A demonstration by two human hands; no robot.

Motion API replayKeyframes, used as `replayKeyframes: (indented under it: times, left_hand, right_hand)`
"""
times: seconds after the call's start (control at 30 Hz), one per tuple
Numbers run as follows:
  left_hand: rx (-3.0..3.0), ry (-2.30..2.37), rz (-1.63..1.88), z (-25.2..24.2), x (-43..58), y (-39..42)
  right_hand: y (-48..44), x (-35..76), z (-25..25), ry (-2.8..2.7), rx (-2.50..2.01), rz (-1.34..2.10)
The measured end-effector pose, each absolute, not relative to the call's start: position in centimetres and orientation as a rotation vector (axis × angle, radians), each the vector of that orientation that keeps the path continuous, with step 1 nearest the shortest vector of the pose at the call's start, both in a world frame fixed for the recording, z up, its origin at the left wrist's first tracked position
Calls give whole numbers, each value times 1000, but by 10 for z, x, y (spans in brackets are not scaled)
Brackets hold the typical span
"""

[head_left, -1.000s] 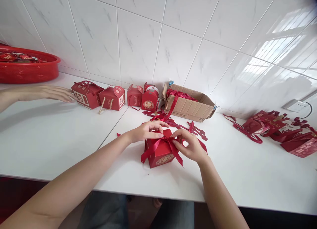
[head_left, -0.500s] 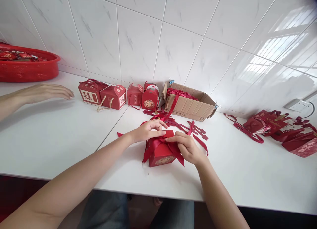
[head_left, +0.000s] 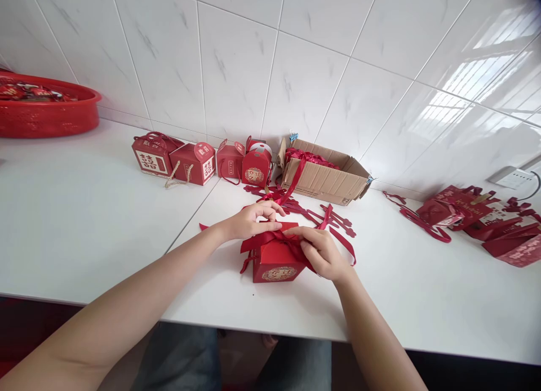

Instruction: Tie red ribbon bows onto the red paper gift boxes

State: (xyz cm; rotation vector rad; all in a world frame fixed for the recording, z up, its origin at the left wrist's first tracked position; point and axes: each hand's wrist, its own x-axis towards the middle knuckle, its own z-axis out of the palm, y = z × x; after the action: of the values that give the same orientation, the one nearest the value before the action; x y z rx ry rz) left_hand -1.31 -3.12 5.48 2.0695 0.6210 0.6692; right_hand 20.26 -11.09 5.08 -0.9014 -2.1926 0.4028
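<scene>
A red gift box (head_left: 279,261) with a gold round emblem stands upright on the white table, close to its front edge. Across its top runs a red satin ribbon (head_left: 258,241), tied in a bow whose tails hang at both sides. My left hand (head_left: 256,219) is closed at the far left of the bow, thumb and fingers pinching the ribbon. On the right of the bow, my right hand (head_left: 319,250) also pinches the ribbon with thumb and forefinger. The knot lies between the hands and is partly covered by the fingers.
Behind the hands, an open cardboard box (head_left: 325,180) holds red ribbon, and flat red strips (head_left: 333,219) lie before it. Several small red boxes (head_left: 192,163) line the wall. A red basin (head_left: 46,118) of wrapped pieces stands far left; red bags (head_left: 469,210) lie right.
The ribbon tails have shifted up off the box's front, uncovering more of the emblem. My hands have barely moved. Another person's hand at the left has gone out of view.
</scene>
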Motion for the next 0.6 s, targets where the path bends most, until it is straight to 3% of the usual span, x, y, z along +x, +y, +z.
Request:
replayKeyframes:
  times: [0.6]
  left_hand:
    - [2115, 604, 800, 55, -9, -32]
  right_hand:
    - [-109, 203, 49, -2282, -759, 218]
